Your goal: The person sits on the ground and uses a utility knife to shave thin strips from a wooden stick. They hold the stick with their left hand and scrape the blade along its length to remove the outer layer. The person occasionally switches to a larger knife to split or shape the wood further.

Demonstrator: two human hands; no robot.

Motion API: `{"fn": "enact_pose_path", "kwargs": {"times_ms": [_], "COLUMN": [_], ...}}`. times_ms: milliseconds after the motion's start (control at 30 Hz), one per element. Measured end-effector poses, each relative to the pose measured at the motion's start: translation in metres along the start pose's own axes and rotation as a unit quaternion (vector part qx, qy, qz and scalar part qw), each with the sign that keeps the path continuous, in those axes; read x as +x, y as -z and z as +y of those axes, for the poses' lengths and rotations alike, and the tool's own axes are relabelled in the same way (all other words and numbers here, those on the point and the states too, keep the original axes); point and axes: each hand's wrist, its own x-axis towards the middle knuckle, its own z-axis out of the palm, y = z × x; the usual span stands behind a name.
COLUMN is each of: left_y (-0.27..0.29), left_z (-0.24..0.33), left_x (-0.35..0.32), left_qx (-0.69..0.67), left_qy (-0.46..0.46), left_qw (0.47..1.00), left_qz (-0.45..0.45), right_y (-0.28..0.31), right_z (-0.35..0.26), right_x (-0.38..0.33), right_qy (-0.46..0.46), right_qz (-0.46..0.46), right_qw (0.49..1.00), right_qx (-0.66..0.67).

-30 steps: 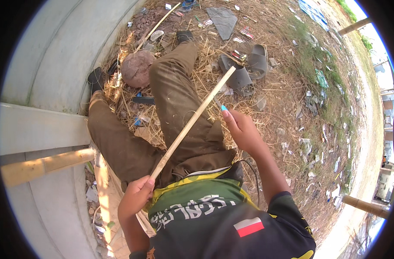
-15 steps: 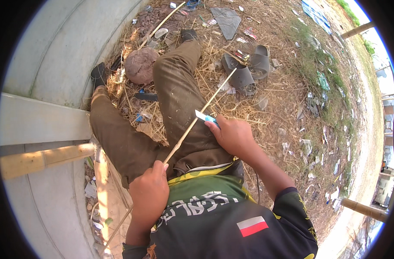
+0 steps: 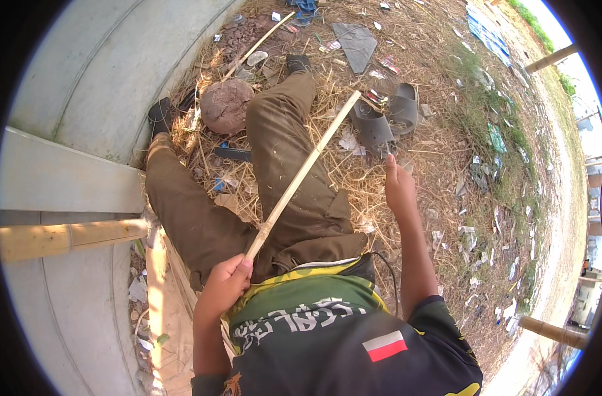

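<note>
A long, pale bamboo strip point(image 3: 303, 174) slants across my right thigh, its far tip near the sandals. My left hand point(image 3: 227, 285), at my waist, is closed around its near end. To the right of the strip and apart from it, my right hand point(image 3: 401, 188) is raised with its fingers closed on a utility knife point(image 3: 388, 151). Only a thin sliver of the knife shows beyond the fingertips; its handle is hidden in the hand. The strip shows a broad, flat, light face.
Dark grey sandals point(image 3: 373, 127) lie beyond the right hand. A round brown lump point(image 3: 226, 107) sits between my feet, near a dark flat blade-like piece point(image 3: 233, 154). A pale wall point(image 3: 76, 171) and a bamboo pole point(image 3: 70, 239) stand at left. Straw and litter cover the ground.
My right hand has moved right and forward, taking the knife off the strip. The strip has turned to show its broader face, and my left hand has shifted slightly left.
</note>
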Motion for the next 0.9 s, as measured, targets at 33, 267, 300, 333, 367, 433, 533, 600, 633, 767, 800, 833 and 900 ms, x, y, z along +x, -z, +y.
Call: {"fn": "enact_pose_path", "kwargs": {"times_ms": [33,267,300,333,367,433,533,600,633,767,800,833,900], "left_y": [0.002,0.004,0.003,0.003,0.003,-0.002,-0.009,-0.008,-0.005,0.022,0.022,0.021,0.021], "left_z": [0.005,0.029,0.030,0.031,0.031,0.012,0.017,0.032,0.036,0.017,0.015,0.013,0.015], "left_x": [0.005,0.044,0.046,0.048,0.049,0.054,0.038,0.021,0.013,0.005,0.007,0.010,0.012], "left_qx": [-0.033,-0.072,-0.059,-0.047,-0.037,0.046,0.173,0.234,0.251,0.134,0.121,0.108,0.103], "left_qy": [0.017,0.071,0.066,0.062,0.057,-0.051,-0.112,-0.091,-0.068,-0.025,-0.031,-0.037,-0.040], "left_qw": [0.999,0.992,0.993,0.995,0.996,0.998,0.976,0.963,0.961,0.990,0.991,0.993,0.994], "left_qz": [-0.017,-0.076,-0.073,-0.069,-0.065,-0.010,0.071,0.095,0.093,0.045,0.038,0.032,0.023], "right_y": [-0.007,-0.017,-0.018,-0.017,-0.016,-0.015,-0.008,0.006,0.012,0.043,0.045,0.047,0.039], "right_z": [-0.005,-0.072,-0.079,-0.086,-0.094,-0.101,-0.104,-0.100,-0.095,-0.087,-0.092,-0.095,-0.100], "right_x": [-0.009,-0.055,-0.058,-0.060,-0.060,-0.051,-0.019,0.016,0.034,0.086,0.091,0.093,0.090], "right_qy": [0.009,0.167,0.205,0.242,0.255,0.279,0.290,0.264,0.240,0.197,0.190,0.140,0.162], "right_qz": [-0.007,-0.095,-0.092,-0.089,-0.108,-0.098,-0.075,-0.069,-0.076,-0.118,-0.122,-0.146,-0.064], "right_qw": [0.998,0.981,0.972,0.959,0.950,0.938,0.931,0.937,0.942,0.936,0.936,0.937,0.925], "right_qx": [0.069,-0.023,-0.072,-0.121,-0.142,-0.179,-0.210,-0.219,-0.220,-0.265,-0.270,-0.285,-0.338]}}
